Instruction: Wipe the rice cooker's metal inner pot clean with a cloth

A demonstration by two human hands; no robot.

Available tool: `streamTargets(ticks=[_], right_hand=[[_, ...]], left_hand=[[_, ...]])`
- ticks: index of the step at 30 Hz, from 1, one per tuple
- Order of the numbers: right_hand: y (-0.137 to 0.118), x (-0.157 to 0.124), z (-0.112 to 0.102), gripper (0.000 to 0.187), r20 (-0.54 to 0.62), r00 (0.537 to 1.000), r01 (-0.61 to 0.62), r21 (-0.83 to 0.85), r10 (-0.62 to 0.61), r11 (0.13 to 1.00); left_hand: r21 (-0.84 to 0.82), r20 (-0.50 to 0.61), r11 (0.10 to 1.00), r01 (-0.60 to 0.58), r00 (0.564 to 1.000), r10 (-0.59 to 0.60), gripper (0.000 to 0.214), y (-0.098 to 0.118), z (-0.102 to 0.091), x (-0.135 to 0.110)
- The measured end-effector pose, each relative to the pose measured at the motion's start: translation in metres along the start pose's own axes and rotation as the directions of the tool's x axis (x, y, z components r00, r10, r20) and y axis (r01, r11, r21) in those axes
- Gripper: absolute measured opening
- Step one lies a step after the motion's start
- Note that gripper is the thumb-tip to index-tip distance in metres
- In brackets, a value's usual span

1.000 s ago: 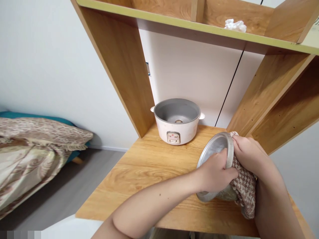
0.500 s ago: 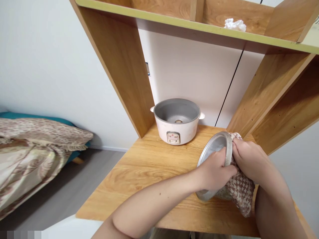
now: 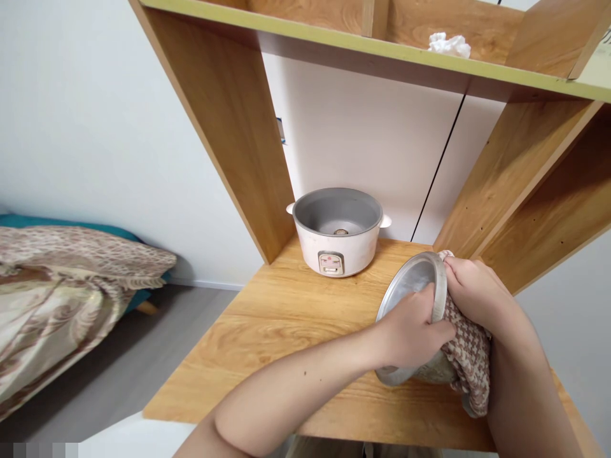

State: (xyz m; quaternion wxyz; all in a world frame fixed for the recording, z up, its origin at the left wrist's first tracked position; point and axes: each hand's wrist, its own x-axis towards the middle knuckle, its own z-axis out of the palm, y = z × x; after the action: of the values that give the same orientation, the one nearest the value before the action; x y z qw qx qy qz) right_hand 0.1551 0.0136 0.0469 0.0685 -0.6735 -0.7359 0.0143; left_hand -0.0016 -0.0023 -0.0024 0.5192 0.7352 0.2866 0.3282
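Note:
A metal inner pot (image 3: 413, 280) is tipped on its side over the wooden desk (image 3: 296, 318), its mouth facing left. My left hand (image 3: 413, 331) grips its rim, fingers curled over the edge. My right hand (image 3: 475, 289) presses a brown-and-white checked cloth (image 3: 470, 356) against the pot's outer wall, fingers closed on the cloth. Farther back stands a white rice cooker body (image 3: 338, 232), open, with a grey interior.
Slanted wooden shelf panels (image 3: 238, 127) flank the desk on both sides. A crumpled white tissue (image 3: 449, 44) lies on the upper shelf. A bed with a patterned blanket (image 3: 71, 286) stands at the left over grey floor.
My right hand has rubbed the cloth along the pot's side, sliding down and back up a little. The pot and my left hand have stayed nearly still.

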Motion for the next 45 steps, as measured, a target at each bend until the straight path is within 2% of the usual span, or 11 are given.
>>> streamTargets(ticks=[6,14,20,26,31,38,45], right_hand=[[0.001,-0.004,0.003,0.034,-0.01,1.0,0.025,-0.082,-0.026,0.996],[-0.005,-0.025,0.008,0.02,-0.045,0.997,0.051,-0.176,-0.059,0.983],[-0.004,-0.019,0.005,0.025,-0.026,0.998,0.047,-0.144,-0.051,0.988],[-0.002,-0.003,0.003,0.037,0.007,1.0,-0.022,-0.067,0.023,0.998],[-0.003,-0.007,0.004,0.031,0.002,1.0,-0.003,-0.137,0.003,0.991],[-0.001,-0.023,0.006,0.025,-0.026,0.999,0.037,-0.129,-0.041,0.991],[0.0,-0.004,0.001,0.036,0.017,0.999,-0.031,0.01,0.031,0.999]], left_hand=[[-0.014,-0.005,0.999,0.031,1.0,-0.031,0.039,-0.001,0.0,0.0],[-0.039,-0.021,0.999,0.003,1.0,-0.004,0.038,-0.001,0.0,0.001],[-0.033,-0.024,0.999,-0.009,1.0,0.009,0.038,-0.001,-0.001,0.002],[0.031,-0.017,0.999,0.016,1.0,-0.015,0.036,0.0,-0.002,0.001],[0.019,-0.014,1.0,0.023,1.0,-0.023,0.035,0.0,-0.001,0.001],[0.004,-0.019,1.0,0.018,1.0,-0.018,0.034,0.0,0.0,0.0],[0.086,-0.009,0.995,0.044,0.999,-0.044,0.03,0.001,-0.001,-0.001]])
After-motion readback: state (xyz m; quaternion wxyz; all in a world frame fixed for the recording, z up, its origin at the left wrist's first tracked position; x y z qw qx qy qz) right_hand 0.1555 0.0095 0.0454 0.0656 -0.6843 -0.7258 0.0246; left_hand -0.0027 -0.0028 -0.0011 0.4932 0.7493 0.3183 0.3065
